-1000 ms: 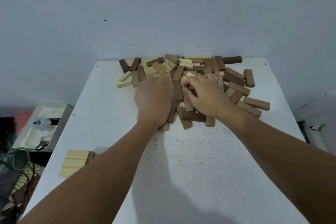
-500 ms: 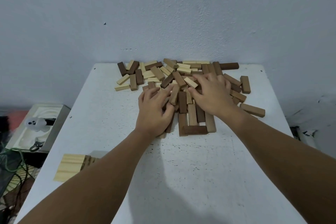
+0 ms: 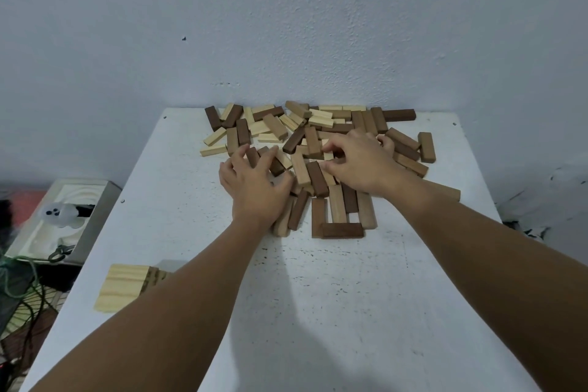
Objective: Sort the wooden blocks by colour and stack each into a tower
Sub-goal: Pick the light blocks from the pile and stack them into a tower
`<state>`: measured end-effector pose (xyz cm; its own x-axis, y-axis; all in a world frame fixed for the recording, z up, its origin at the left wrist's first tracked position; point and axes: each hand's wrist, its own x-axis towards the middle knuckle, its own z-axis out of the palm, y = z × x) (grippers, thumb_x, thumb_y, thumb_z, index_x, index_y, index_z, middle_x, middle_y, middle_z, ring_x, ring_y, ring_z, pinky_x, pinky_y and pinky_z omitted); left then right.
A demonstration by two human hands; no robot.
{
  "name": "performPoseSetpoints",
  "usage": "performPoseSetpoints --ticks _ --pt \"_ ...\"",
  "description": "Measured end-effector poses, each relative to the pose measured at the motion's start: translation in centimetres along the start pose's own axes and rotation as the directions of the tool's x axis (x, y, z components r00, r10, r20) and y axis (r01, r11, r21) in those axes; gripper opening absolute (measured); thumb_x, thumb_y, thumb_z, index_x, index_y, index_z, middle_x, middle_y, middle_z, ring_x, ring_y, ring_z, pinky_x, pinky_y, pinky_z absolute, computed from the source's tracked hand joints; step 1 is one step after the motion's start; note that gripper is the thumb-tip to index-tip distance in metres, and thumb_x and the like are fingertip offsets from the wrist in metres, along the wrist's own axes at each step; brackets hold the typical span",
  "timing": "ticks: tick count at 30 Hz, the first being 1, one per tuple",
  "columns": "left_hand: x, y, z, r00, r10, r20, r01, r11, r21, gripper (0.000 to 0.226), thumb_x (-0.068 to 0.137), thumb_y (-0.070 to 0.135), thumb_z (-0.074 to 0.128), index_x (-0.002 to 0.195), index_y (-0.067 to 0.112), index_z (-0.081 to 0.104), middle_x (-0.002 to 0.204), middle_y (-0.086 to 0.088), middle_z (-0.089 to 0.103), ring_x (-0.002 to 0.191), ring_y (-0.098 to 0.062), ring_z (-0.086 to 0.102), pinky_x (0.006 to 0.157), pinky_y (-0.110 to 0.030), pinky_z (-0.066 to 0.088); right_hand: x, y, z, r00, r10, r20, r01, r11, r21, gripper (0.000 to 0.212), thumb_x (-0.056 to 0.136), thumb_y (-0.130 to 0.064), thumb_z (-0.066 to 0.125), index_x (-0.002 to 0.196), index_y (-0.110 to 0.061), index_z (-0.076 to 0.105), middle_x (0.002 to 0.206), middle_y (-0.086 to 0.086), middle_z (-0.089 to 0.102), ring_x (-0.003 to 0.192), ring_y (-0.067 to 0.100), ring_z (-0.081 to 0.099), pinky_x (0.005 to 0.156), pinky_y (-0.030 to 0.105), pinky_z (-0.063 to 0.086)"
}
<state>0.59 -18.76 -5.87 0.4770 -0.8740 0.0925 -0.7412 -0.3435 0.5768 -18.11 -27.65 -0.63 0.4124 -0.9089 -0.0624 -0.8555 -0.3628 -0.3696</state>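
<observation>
Lower left of frame: started stack of pale flat wooden blocks (image 3: 124, 287) sat at white counter (image 3: 334, 312) edge, partly hidden by forearm. Centre: left hand (image 3: 254, 188) spread, fingers pressing mixed pile of pale, tan and dark-brown wooden blocks (image 3: 318, 149), likely raking. Right hand (image 3: 359, 162) pinched small pale block; which one unclear.

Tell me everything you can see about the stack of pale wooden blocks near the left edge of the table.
The pale stack is light pine-coloured wood, several blocks laid side by side so that the top looks like one ridged slab with visible grain. Its right side shows stacked layers in shadow. It sits flat on the white table at the near left edge, well apart from the mixed pile. The left forearm crosses in front of its right end; whether they touch I cannot tell.
</observation>
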Motion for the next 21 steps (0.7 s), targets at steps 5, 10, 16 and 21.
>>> performPoseSetpoints --ticks 5,10,16,21 --pt "0.3 0.5 0.0 0.996 0.001 0.092 -0.010 0.995 0.096 0.055 0.096 0.059 0.046 0.150 0.048 0.042 0.162 -0.008 0.013 0.148 -0.030 -0.002 0.125 -0.053 -0.008 -0.1 0.2 0.0 1.000 0.007 0.023 -0.007 1.000 0.020 0.044 0.099 -0.056 0.053 0.141 -0.043 0.052 0.137 -0.004 0.052 0.140 0.022 0.039 0.120 0.056 0.013" --pt "0.5 -0.2 0.4 0.999 0.036 0.031 -0.037 0.999 0.031 0.048 0.086 0.059 0.056 0.130 0.040 0.058 0.148 -0.005 0.028 0.143 -0.034 0.013 0.124 -0.051 0.008 0.1 0.6 0.1 0.999 0.021 0.043 -0.022 0.999 0.026 0.047 0.098 -0.055 0.057 0.143 -0.042 0.052 0.131 -0.005 0.053 0.131 0.022 0.046 0.118 0.057 0.018" --pt "-0.1 -0.1 0.3 0.995 0.045 -0.092 -0.055 0.993 -0.106 0.044 0.084 0.052 0.072 0.123 0.035 0.062 0.136 0.000 0.035 0.134 -0.025 0.023 0.112 -0.036 0.019 -0.1 0.6 -0.4 0.997 -0.078 0.022 0.080 0.993 -0.091 0.036 0.098 -0.031 0.054 0.130 -0.047 0.056 0.117 -0.009 0.052 0.130 0.018 0.045 0.115 0.054 0.014" --pt "-0.1 0.1 0.2 0.991 0.094 -0.098 -0.107 0.983 -0.148 0.048 0.088 0.045 0.069 0.132 0.031 0.058 0.129 0.006 0.053 0.127 -0.023 0.033 0.109 -0.041 0.031 -0.7 0.9 -0.9 0.981 -0.166 0.101 0.175 0.980 -0.090 0.041 0.099 -0.035 0.047 0.132 -0.057 0.057 0.116 -0.010 0.049 0.131 0.015 0.039 0.119 0.054 0.010"
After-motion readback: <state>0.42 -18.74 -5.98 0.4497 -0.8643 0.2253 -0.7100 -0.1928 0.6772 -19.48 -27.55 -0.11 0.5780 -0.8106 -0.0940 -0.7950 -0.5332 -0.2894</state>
